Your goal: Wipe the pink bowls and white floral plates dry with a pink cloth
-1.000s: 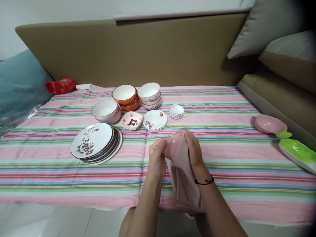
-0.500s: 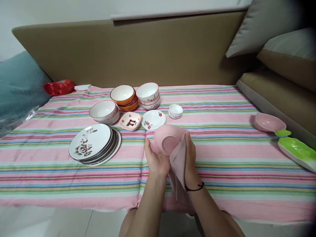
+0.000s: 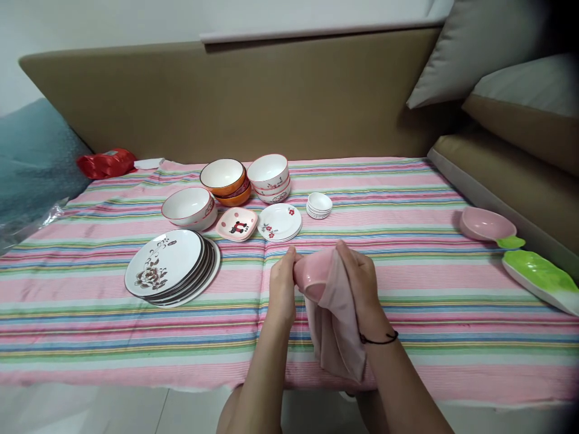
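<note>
My left hand grips a small pink bowl by its rim, tilted toward me above the striped tablecloth. Pressed against the bowl's right side is a pale pink cloth, held by my right hand; the cloth hangs down below the bowl. A black band circles my right wrist. Both hands are closed around what they hold, near the table's front middle.
A stack of flowered plates lies to the left. Behind it stand white and orange bowls, a square dish, small plates and tiny saucers. A pink bowl and green leaf dish sit at right. A sofa back lies beyond.
The bowl was turned with its underside toward me half a second ago; now it is tipped back on its side, the cloth wrapped over its right part again.
</note>
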Tool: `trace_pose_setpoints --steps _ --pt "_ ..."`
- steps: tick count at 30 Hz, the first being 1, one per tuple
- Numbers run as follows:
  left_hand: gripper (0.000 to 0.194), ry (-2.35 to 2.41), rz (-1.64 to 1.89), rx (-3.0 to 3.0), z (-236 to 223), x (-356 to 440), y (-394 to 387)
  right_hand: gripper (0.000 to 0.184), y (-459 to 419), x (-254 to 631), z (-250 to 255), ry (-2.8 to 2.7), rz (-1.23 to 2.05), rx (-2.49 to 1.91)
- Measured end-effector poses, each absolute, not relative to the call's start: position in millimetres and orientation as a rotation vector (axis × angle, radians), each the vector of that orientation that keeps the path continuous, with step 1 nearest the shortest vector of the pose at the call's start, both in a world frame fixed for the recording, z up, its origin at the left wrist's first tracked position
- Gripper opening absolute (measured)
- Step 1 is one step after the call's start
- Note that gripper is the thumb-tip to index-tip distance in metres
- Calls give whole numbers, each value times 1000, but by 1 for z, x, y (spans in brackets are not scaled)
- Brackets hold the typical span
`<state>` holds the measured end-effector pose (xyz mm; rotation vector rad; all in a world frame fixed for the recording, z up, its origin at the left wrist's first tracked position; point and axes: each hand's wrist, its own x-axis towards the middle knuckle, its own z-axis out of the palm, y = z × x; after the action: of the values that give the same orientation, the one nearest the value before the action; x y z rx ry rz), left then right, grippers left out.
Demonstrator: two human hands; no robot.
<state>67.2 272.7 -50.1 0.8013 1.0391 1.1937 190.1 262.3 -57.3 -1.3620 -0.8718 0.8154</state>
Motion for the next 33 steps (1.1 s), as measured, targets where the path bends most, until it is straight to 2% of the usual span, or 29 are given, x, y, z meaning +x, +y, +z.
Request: trace_pose_setpoints --steps 4,10,16,21,28,33 --pt "48 1089 1231 827 -48 68 273 50 257 174 -51 -908 865 -1331" --pt "38 1077 1268 369 -59 67 283 34 258 163 -53 -1069 804 -1247" --pt "33 766 1190 127 -60 70 286 46 259 159 -55 -881 825 -1233" --pt "46 637 1183 144 -55 76 281 45 258 158 -58 -858 682 -1260" --pt "25 524 1147 298 -52 78 271 32 258 166 -60 -949 315 -1439" --pt "25 479 1092 324 -51 80 268 41 260 173 -64 -1060 233 -1475"
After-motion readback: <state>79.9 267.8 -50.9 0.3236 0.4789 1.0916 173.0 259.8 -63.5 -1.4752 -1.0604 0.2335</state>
